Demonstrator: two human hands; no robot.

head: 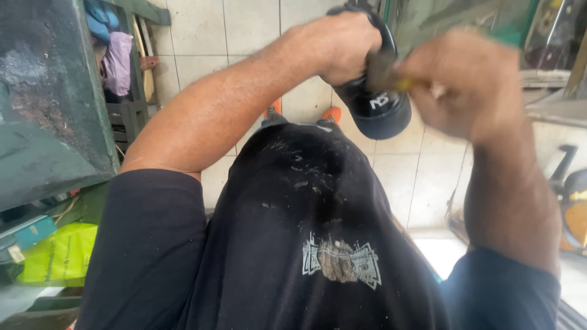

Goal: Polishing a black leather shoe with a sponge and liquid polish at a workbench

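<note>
Nearest the camera: black T-shirt (306,244) with a pale printed patch and streaks of dust or glue flecks across the belly. Both bare forearms reach forward over it.

Left hand (342,46) is clenched on the upper part of a black shoe (376,104), held up in the air in front of the chest, above the tiled floor (244,36). The rounded end points down and toward the camera; the glossy black surface shows white lettering.

Right hand (471,82) is motion-blurred, fingers closed around a small tool with a yellowish handle (391,79), touching the shoe just beside the left hand. Can't tell what kind of tool from the blur.

Handling, my read: the shoe looks light, stiff at the sole and toe, softer in the upper. The glossy finish may be slippery and would probably scuff. Best hold looks like the collar or inside the opening, roughly where the left hand has it, leaving the side free.

Below the shoe: two orange toe tips (302,113) on the floor. Left: dark green metal surface (49,122), yellow-green bag (58,253) under it, pink cloth (116,61) farther back. Right edge: a black-and-yellow object (575,201), partly cut off.
</note>
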